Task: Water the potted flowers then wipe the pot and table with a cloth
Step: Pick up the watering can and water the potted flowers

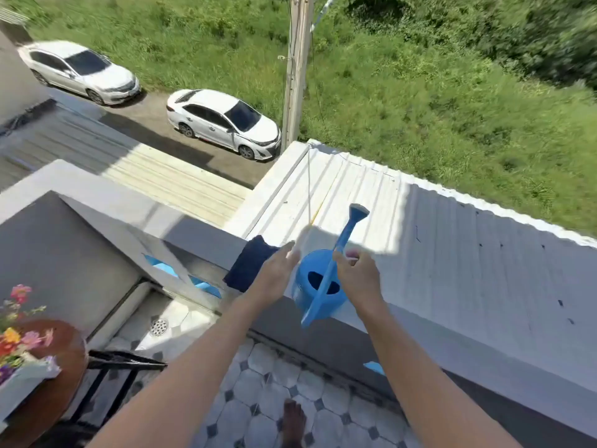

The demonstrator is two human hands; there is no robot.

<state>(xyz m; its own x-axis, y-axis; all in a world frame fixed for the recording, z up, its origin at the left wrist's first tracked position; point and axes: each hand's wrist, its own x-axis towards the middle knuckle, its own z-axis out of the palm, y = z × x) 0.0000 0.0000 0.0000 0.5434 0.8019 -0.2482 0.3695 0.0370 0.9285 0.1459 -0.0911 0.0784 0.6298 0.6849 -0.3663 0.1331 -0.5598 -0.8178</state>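
A blue watering can (318,299) stands on the balcony wall (420,318), its spout pointing up and away. My left hand (274,274) is stretched out flat, fingers apart, just left of the can's rim. My right hand (358,274) is at the can's right side with bent fingers, the thumb beside the base of the spout and not closed around it. A dark blue cloth (247,265) hangs over the wall left of the can. The potted flowers (16,337) stand on a round brown table (61,379) at the lower left.
A tiled balcony floor (274,383) with a drain (159,327) lies below, and my bare foot (293,421) is on it. A black rack (109,367) stands beside the table. Beyond the wall are a white corrugated roof (452,237), two parked cars and grass.
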